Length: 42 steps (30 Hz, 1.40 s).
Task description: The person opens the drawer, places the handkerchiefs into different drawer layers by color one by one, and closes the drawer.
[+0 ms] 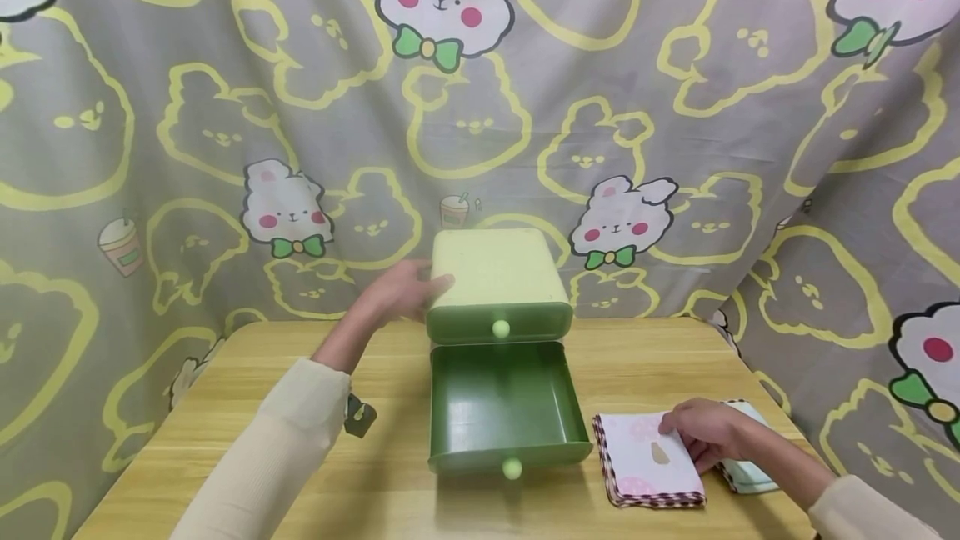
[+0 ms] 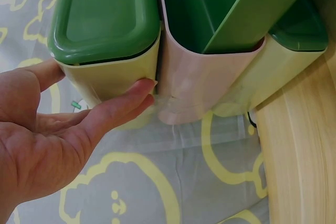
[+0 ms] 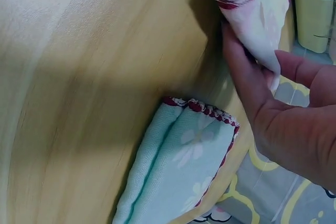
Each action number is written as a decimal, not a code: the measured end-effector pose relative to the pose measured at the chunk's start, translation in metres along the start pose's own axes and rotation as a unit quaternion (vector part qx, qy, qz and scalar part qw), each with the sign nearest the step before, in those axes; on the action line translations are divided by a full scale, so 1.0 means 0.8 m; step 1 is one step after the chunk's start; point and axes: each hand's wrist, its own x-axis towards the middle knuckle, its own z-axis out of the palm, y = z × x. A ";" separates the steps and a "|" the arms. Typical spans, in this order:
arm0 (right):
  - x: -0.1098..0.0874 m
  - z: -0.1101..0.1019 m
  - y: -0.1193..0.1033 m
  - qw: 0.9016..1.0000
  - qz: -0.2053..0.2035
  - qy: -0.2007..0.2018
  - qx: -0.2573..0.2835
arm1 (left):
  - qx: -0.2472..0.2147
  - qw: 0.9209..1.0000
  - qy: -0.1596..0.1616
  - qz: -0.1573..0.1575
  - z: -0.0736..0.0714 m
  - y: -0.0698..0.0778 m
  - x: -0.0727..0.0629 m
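A drawer cabinet (image 1: 495,269) stands on the table, stacked in yellow and pink tiers with green drawers. Its top drawer (image 1: 465,325) is closed, while the middle drawer (image 1: 510,407) is pulled out and holds nothing. My left hand (image 1: 405,288) rests at the cabinet's upper left corner, thumb over the top; in the left wrist view its fingers (image 2: 123,100) lie along the yellow side. To the right of the drawer, my right hand (image 1: 705,432) pinches the edge of a folded white cloth (image 1: 637,461) with pink print and checkered trim. Beside it lies a folded pale green cloth (image 3: 184,161).
The wooden table (image 1: 285,473) reaches back to a grey curtain (image 1: 360,148) with yellow outlines and white cartoon animals. A small dark object (image 1: 360,417) shows beside the left cuff. Low down, the cabinet's yellow bottom tier (image 2: 278,72) meets the tabletop.
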 end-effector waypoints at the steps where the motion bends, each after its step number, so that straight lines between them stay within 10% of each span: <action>1: 0.000 0.000 -0.001 1.000 0.001 -0.001 0.005 | -0.003 1.000 -0.001 0.001 0.000 0.000 0.000; 42: 0.010 -0.017 -0.020 0.969 -0.150 -0.118 0.155 | -0.010 1.000 0.007 0.004 0.000 -0.003 0.000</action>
